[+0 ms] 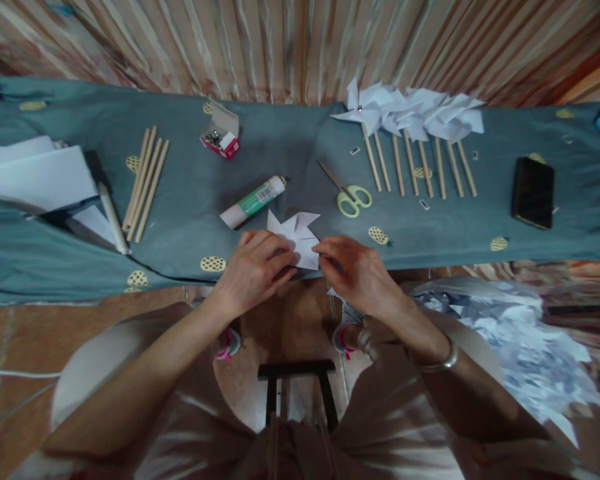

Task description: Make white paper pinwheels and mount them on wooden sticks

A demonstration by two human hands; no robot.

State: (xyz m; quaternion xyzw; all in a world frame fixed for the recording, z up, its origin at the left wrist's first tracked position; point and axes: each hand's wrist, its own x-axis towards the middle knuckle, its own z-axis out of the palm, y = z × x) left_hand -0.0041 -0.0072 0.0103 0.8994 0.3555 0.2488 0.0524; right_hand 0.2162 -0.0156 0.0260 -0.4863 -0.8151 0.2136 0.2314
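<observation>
A white paper pinwheel (300,235) lies near the front edge of the cloth-covered table, its folded blades pointing outward. My left hand (257,267) is closed over its lower left side, with thumb and fingers at the paper's middle. At the right edge of the paper, my right hand (356,270) pinches a blade between thumb and forefinger. Just beyond the pinwheel are a green and white glue stick (254,201), lying on its side, and scissors (350,197) with light green handles.
Finished pinwheels (415,113) on sticks lie at the back right, a black phone (533,193) beyond them. Bare wooden sticks (146,183), a small open box of pins (221,137) and paper sheets (37,175) are leftward. A bag of white paper pieces (535,347) sits lower right.
</observation>
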